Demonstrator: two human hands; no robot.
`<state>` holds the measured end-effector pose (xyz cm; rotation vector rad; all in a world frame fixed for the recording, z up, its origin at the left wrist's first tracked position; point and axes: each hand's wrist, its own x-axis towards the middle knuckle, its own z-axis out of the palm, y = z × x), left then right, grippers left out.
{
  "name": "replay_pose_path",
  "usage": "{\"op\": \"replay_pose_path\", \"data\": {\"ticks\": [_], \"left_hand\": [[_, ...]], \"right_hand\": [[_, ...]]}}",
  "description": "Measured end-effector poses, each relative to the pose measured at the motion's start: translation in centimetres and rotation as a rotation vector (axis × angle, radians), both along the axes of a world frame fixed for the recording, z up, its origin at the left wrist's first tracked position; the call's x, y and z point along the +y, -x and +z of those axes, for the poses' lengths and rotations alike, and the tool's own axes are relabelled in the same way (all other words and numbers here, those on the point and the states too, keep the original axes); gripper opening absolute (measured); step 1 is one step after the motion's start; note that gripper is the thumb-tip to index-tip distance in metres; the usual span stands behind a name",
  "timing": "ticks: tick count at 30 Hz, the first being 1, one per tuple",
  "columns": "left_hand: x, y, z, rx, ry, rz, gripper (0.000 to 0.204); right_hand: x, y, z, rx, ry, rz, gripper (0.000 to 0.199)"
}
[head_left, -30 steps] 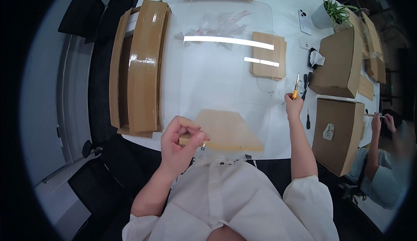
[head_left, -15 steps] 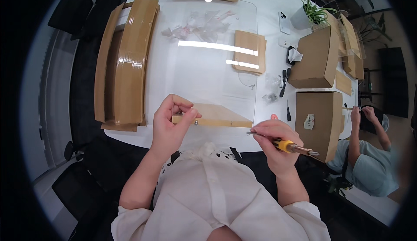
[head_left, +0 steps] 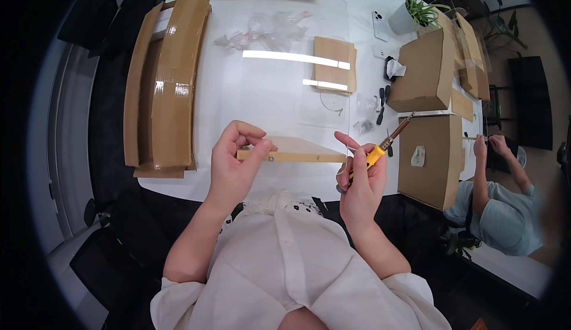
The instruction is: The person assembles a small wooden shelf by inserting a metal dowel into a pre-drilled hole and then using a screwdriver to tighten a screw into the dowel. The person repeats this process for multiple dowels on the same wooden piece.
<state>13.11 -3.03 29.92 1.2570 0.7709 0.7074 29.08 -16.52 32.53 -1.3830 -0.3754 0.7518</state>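
Observation:
My left hand (head_left: pixel 239 156) grips the left end of a pale wooden board (head_left: pixel 300 149), thumb on its near edge. The board is raised with that narrow edge toward me. A small metal fitting (head_left: pixel 271 157) sticks out of the edge beside my thumb, and a small hole shows nearer the other end. My right hand (head_left: pixel 364 181) is closed round a screwdriver (head_left: pixel 373 156) with a yellow handle, its metal shaft slanting up to the right, away from the board. A thin pale piece shows at these fingers, too small to name. The index finger points toward the board's right end.
Long cardboard packaging (head_left: pixel 172 80) lies at the left. Stacked wooden boards (head_left: pixel 334 65) and crumpled plastic bags (head_left: pixel 267 30) sit farther back. Black-handled screwdrivers (head_left: pixel 382 105), a cardboard box (head_left: pixel 429 160) and a potted plant (head_left: pixel 404 19) stand at the right. Another person (head_left: pixel 499 211) works beyond.
My right hand has turned: the screwdriver shaft swung from pointing down to the right to pointing up to the right. The hand moved slightly left. My left hand still holds the board.

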Motion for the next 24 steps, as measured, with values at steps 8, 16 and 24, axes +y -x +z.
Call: {"op": "replay_pose_path", "data": {"ticks": [8,16,24], "left_hand": [[0.7,0.1,-0.1,0.006,0.021,-0.053,0.011],[1.1,0.0,0.1,0.005,0.037,-0.069,0.013],[1.5,0.1,0.0,-0.004,0.048,-0.107,0.014]], "right_hand": [[-0.1,0.7,-1.3,0.049,-0.084,-0.021,0.009],[-0.4,0.6,-1.7,-0.064,-0.080,0.076,0.006],[-0.7,-0.2,-1.4,-0.213,-0.006,0.184,0.003]]}}
